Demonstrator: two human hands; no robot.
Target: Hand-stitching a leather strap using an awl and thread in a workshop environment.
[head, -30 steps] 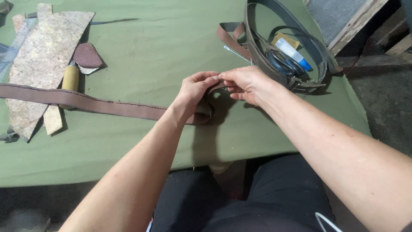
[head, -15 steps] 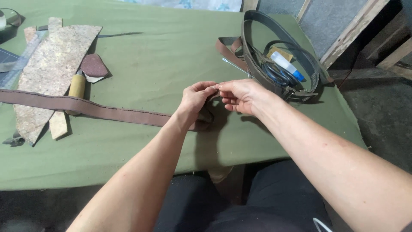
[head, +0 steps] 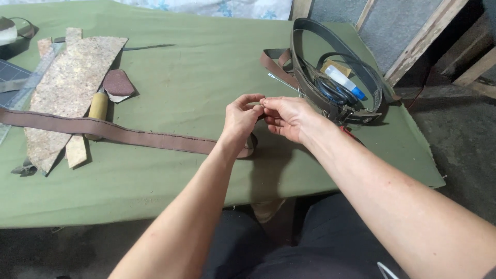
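A long brown leather strap [head: 129, 133] lies across the green-covered table [head: 196, 67], running from the left edge to its end under my hands. My left hand [head: 240, 119] and my right hand [head: 287, 116] meet fingertip to fingertip just above that strap end, pinching something small that I cannot make out. The strap end curls up beneath my left palm. Both wrists hover over the cloth near the table's front edge.
A coil of dark belts [head: 336, 67] holds scissors and a white tube with a blue cap [head: 343, 81] at the right. Mottled leather pieces [head: 64, 88], a wooden-handled tool [head: 97, 111] and a ruler lie at the left. Wooden beams stand beyond the right edge.
My hands have risen a little off the strap end and stayed pinched together. The view has shifted slightly downward and to the left.
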